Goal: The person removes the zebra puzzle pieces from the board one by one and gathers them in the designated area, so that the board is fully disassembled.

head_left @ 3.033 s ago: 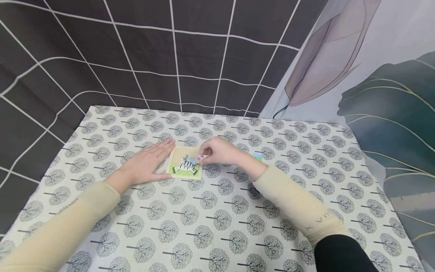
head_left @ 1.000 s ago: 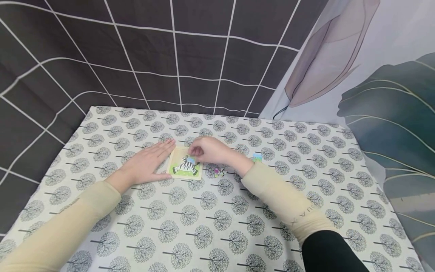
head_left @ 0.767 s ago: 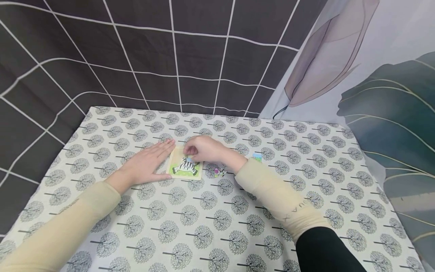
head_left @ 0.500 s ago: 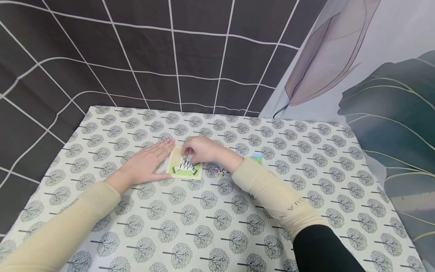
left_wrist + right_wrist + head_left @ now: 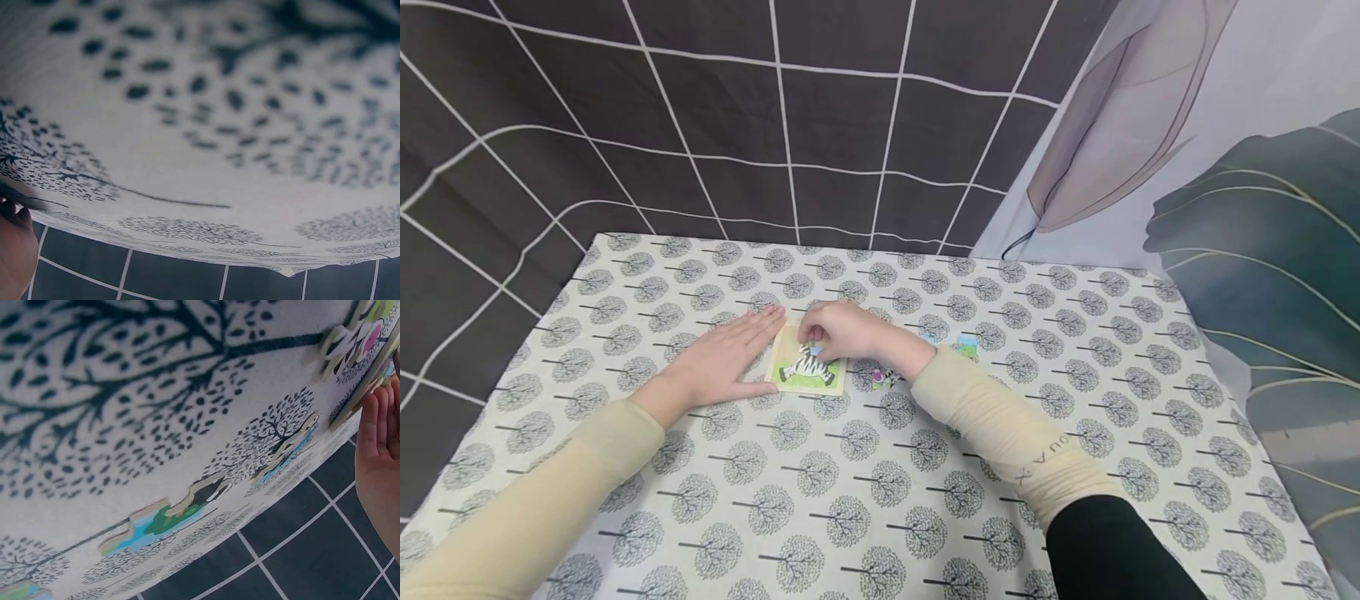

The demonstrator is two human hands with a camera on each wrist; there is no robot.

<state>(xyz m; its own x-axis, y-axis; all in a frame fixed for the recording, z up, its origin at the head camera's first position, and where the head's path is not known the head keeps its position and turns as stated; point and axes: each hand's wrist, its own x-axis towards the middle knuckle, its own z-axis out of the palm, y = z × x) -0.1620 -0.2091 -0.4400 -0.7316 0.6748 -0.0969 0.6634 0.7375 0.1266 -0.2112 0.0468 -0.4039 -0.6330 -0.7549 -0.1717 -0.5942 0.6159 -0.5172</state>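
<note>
The left hand (image 5: 726, 358) is lying flat, thumb spread, at the zebra board's (image 5: 788, 343) left edge; the right hand (image 5: 841, 329) is bending over its right edge, pinching or not I cannot tell; the pink-spotted piece (image 5: 878, 378), earlier between those fingers, is lying beyond that edge on the desk (image 5: 917, 492); the zebra board is lying beneath the right hand's grip

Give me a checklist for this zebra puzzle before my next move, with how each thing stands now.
1. Board flat on the tablecloth: ok.
2. Left hand beside the board: ok, lying flat at its left edge.
3. Right hand over the board: ok, fingers at its upper part.
4. Right hand's grip on a piece: cannot tell, fingers hide it.
5. All pieces placed: not ok, loose pieces lie to the board's right.
6. Pink-patched piece printed side up: ok.
</note>
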